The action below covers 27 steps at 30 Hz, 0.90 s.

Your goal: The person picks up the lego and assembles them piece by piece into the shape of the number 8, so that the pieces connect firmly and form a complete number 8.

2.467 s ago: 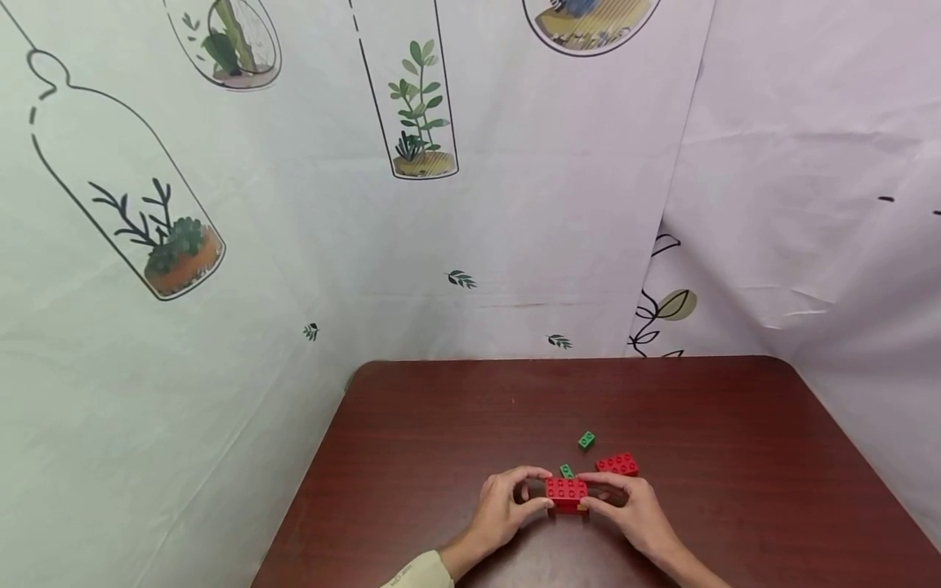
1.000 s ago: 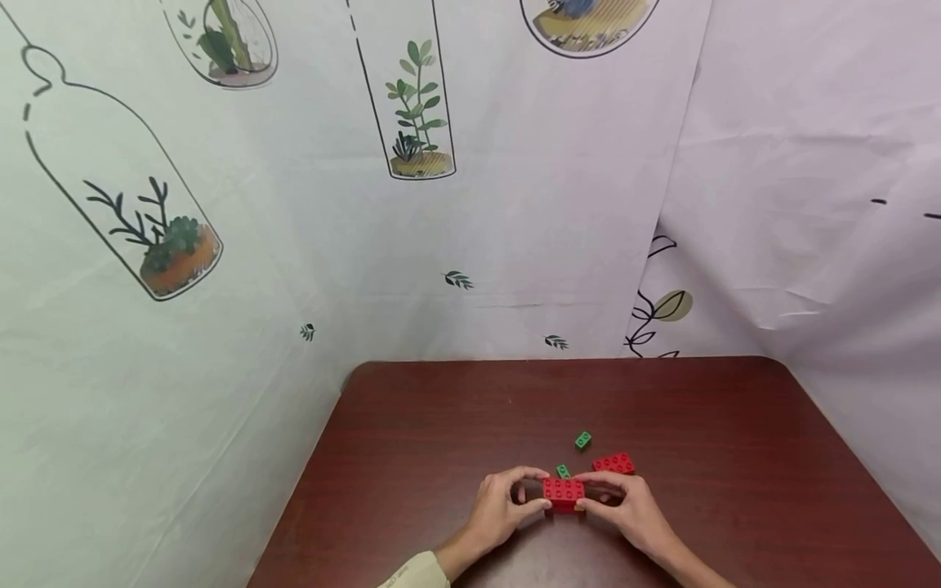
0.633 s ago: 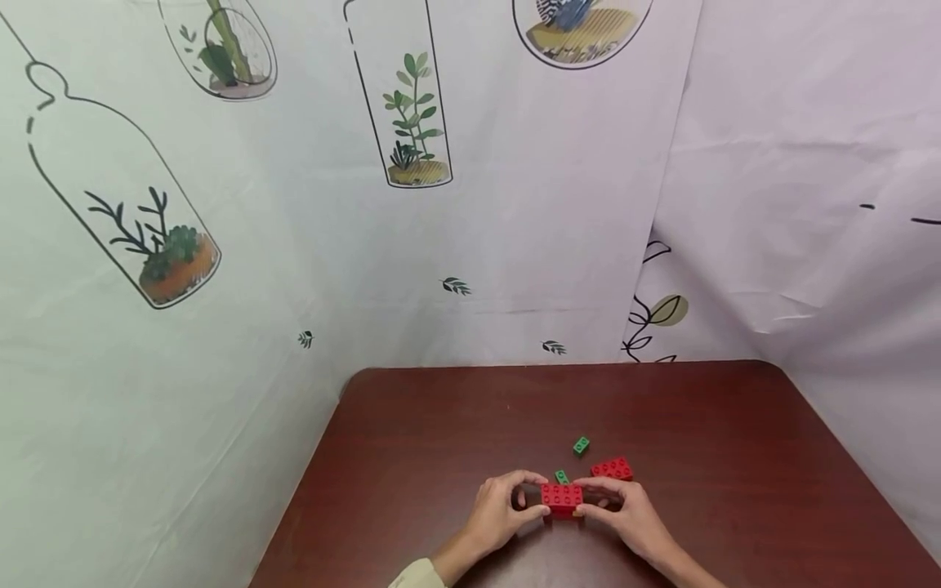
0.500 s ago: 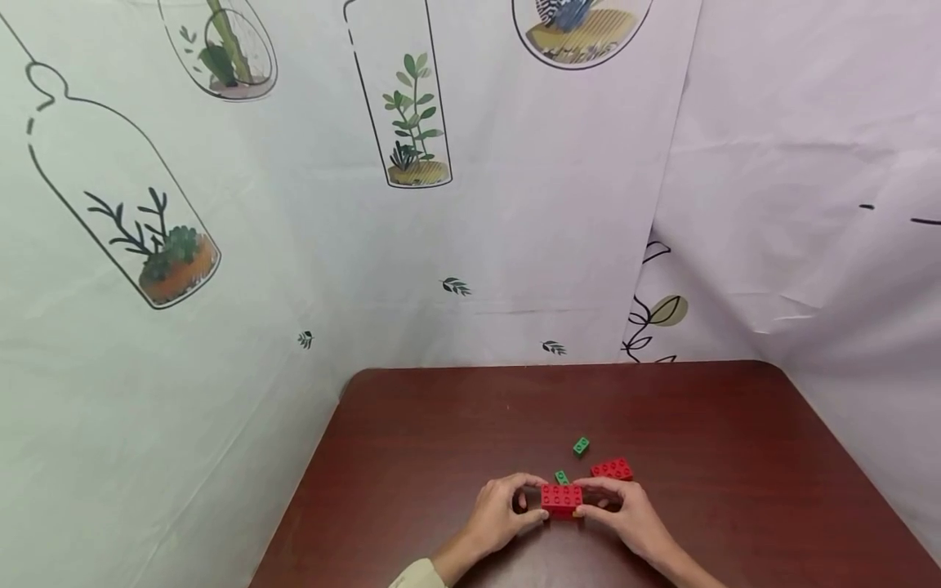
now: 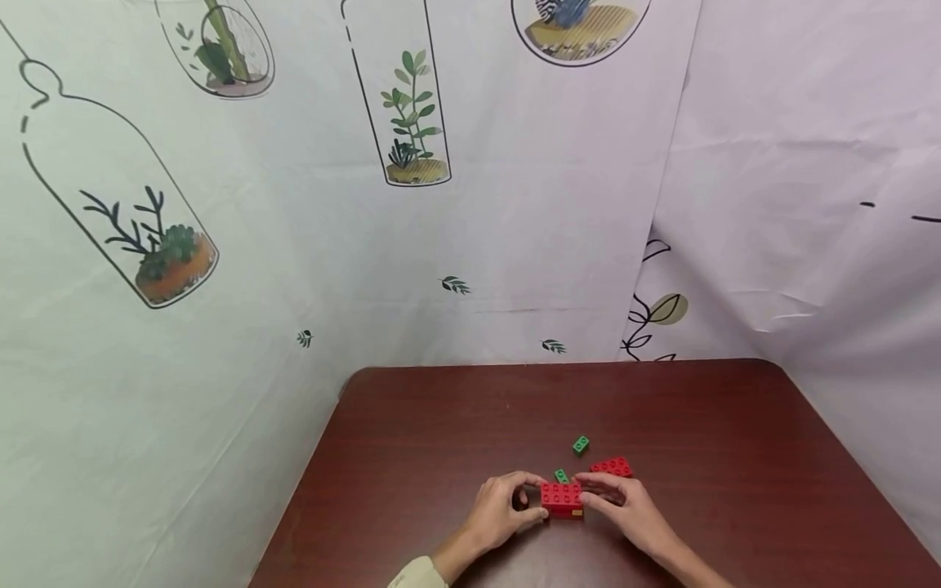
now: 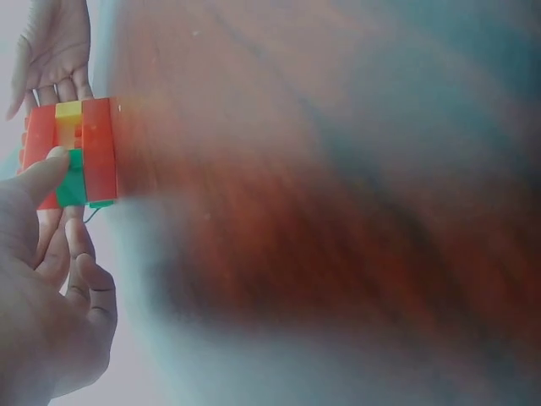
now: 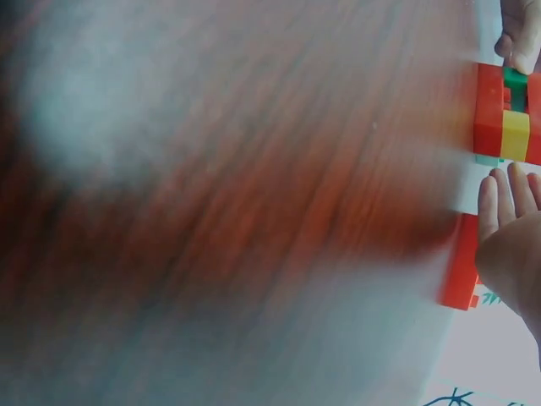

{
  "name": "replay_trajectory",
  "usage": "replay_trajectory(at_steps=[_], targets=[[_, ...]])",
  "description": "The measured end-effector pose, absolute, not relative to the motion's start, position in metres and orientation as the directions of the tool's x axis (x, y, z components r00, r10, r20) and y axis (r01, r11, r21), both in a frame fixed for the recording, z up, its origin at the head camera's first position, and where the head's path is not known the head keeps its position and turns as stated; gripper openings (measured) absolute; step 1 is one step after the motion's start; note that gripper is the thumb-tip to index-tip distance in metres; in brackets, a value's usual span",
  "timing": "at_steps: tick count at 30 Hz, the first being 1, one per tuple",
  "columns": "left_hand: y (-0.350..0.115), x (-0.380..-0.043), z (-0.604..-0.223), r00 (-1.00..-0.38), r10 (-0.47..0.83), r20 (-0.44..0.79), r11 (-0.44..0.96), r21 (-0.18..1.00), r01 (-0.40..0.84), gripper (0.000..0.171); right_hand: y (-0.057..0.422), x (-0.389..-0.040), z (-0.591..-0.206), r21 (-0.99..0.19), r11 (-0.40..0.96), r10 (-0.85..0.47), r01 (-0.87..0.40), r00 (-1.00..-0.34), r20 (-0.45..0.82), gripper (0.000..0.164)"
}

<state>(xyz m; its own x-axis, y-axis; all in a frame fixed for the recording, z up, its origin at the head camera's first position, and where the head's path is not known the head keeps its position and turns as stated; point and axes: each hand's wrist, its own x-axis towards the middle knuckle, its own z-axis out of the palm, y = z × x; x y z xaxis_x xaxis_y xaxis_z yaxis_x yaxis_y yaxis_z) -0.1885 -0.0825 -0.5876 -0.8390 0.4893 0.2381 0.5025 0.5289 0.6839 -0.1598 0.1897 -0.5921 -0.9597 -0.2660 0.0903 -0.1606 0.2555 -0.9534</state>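
A stack of toy building bricks (image 5: 561,494) stands on the table between both hands. Two red bricks form its top and bottom; in the left wrist view a yellow brick (image 6: 68,108) and a green brick (image 6: 72,188) sit between them, with a gap in the middle. My left hand (image 5: 496,510) pinches the stack's left end, its thumb on the green brick. At the other end, my right hand (image 5: 638,516) is beside the yellow brick. Its fingers (image 7: 505,199) look straight in the right wrist view, just apart from the stack.
Behind the stack lie a loose red brick (image 5: 612,466), a small green brick (image 5: 562,476) and, farther back, another green brick (image 5: 581,445). The dark red-brown table (image 5: 441,425) meets a printed cloth backdrop (image 5: 500,245) at its far edge.
My right hand has let go of the stack and drawn slightly off to the right, which exposes the yellow brick's end. The left hand keeps its grip, and the loose bricks stay put.
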Motion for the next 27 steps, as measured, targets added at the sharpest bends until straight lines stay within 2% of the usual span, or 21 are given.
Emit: replay_trajectory(at_steps=[9, 17, 21, 27], targets=[[-0.089, -0.186, -0.588, -0.842, 0.494, 0.215, 0.552, 0.671, 0.495, 0.038, 0.190, -0.162, -0.590, -0.945, 0.272, -0.220, -0.182, -0.968, 0.123, 0.045], [-0.097, -0.183, -0.587, -0.845, 0.473, 0.250, 0.535, 0.680, 0.501, 0.044, 0.187, -0.170, -0.588, -0.919, 0.376, -0.052, -0.119, -0.993, 0.107, 0.043], [-0.101, -0.184, -0.585, -0.851, 0.467, 0.239, 0.539, 0.686, 0.489, 0.044, 0.186, -0.177, -0.589, -0.899, 0.417, 0.029, -0.132, -0.987, 0.159, 0.044], [-0.105, -0.185, -0.587, -0.854, 0.465, 0.235, 0.550, 0.679, 0.486, 0.044, 0.186, -0.190, -0.590, -0.882, 0.443, 0.079, -0.162, -0.973, 0.218, 0.050]])
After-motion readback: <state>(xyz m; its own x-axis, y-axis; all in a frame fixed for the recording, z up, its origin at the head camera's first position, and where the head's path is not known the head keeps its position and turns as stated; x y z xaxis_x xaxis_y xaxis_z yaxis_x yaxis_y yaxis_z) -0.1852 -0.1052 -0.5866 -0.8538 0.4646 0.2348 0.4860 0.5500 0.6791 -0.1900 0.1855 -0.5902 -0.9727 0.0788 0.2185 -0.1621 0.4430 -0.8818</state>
